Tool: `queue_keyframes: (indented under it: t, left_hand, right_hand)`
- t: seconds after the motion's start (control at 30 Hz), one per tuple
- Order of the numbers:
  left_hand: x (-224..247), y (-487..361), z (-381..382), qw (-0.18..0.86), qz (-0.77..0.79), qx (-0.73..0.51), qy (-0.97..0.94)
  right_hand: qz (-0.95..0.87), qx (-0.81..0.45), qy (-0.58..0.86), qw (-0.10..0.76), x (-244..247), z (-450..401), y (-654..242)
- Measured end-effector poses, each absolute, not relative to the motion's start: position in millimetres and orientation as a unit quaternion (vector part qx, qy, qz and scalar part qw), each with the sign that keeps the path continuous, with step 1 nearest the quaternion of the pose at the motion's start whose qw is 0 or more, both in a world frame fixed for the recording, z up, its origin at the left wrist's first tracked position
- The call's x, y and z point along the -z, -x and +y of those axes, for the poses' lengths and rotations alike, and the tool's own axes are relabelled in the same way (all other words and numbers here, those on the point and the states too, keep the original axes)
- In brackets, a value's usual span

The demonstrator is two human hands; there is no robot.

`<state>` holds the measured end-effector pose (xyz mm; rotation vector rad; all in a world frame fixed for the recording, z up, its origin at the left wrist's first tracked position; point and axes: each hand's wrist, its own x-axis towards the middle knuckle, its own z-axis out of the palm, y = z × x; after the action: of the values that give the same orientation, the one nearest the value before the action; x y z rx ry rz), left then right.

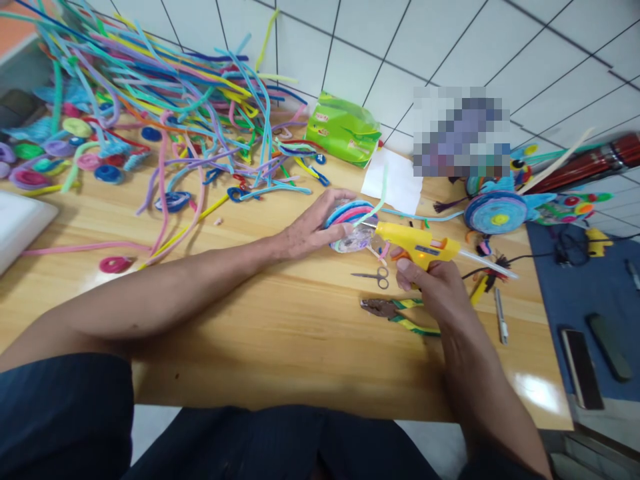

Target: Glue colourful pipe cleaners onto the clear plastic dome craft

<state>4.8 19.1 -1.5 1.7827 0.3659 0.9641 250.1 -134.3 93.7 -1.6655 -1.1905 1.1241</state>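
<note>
In the middle of the table my left hand [317, 230] is closed around a round coiled pipe-cleaner piece [345, 213] with blue, pink and white rings. A pale green pipe cleaner [384, 190] sticks up from it. My right hand [433, 283] grips a yellow hot glue gun [407, 240], its fingers wrapped about the handle. The gun's nozzle points left and meets or nearly meets the piece; I cannot tell which. A clear glue stick [487, 263] juts from its back. Beneath lie small scissors [373, 275] and pliers [383, 307] with green and yellow handles.
Many coloured pipe cleaners [200, 87] and small coils pile up at the left. A green packet [344, 130] and white paper [393, 181] lie at the back. At the right are a blue coiled disc [495, 212], a pen-like tool [501, 317] and a phone [581, 368].
</note>
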Motion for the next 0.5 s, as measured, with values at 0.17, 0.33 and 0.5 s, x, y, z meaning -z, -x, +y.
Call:
queue_keyframes:
  t: [0.17,0.33,0.5]
  left_hand:
    - [2,-3,19,0.518,0.157,-0.396,-0.742]
    - [2,-1,20,0.52,0.158,-0.384,-0.746]
    - [1,0,20,0.519,0.174,-0.376,-0.748]
  right_hand:
    - [-0.476,-0.434,0.65,0.403,-97,-136,-254]
    - [-0.443,-0.333,0.693,0.46,-108,-137,-293]
    - [-0.429,-0.2,0.777,0.415,-83,-135,-352]
